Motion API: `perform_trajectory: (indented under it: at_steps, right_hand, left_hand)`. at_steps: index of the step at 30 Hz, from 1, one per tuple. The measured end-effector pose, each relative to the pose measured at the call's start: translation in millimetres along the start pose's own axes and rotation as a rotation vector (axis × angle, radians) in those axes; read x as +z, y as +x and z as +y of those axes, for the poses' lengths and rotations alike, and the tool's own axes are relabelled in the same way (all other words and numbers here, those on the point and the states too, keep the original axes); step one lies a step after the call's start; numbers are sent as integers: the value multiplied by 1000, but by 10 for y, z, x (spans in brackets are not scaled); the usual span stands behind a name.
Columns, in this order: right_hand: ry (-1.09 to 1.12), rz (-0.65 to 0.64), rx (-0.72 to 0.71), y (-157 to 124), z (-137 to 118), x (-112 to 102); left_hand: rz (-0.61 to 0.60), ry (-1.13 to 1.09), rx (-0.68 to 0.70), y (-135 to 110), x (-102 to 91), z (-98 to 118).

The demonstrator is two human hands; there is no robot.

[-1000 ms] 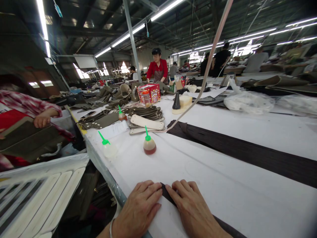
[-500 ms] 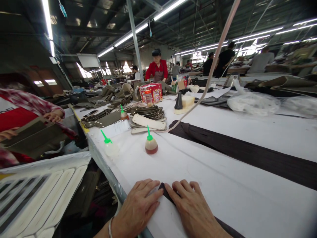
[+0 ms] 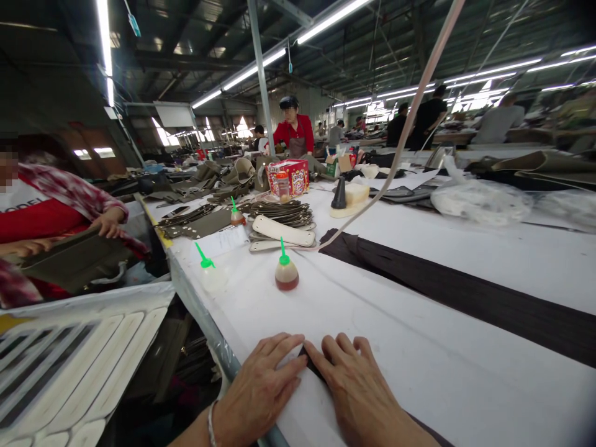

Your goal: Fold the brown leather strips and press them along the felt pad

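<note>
My left hand (image 3: 261,391) lies flat on the white table cover (image 3: 382,323) near its front edge, fingers stretched out. My right hand (image 3: 358,388) lies flat beside it, fingers spread. Between their fingertips shows the end of a narrow dark strip (image 3: 313,366), which both hands press down; the rest of it runs under my right hand. Nothing is gripped in either hand.
A glue bottle with red liquid and green nozzle (image 3: 285,273) stands ahead, a clear one (image 3: 209,273) to its left. A wide dark strip (image 3: 465,292) crosses the table. Stacked leather pieces (image 3: 279,217), a hanging cord (image 3: 395,149), a seated person (image 3: 56,217) at left, cream pieces (image 3: 74,366).
Both hands stay pressed on the strip's end. The view has shifted slightly, so the hands sit a little lower. The person at left has moved a hand along the dark piece they hold.
</note>
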State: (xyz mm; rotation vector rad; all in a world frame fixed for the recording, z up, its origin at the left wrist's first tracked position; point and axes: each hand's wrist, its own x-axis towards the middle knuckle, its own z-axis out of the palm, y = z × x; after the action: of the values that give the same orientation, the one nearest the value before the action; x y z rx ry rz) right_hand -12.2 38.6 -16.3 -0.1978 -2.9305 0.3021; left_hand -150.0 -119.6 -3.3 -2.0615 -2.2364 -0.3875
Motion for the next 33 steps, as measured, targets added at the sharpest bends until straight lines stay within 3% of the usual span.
perform_trajectory:
  at_steps: [8,17,33]
  right_hand:
    - [70,15,64,-75,66,-8]
    - [151,26,-13,-243,168,-75]
    - [15,34,-122,-460,285,-103]
  left_hand:
    - [-61,-76,131,168,-113,-11]
    - [-89,-128,62,230,-96,17]
    - [-177,-30,96,324,-116,114]
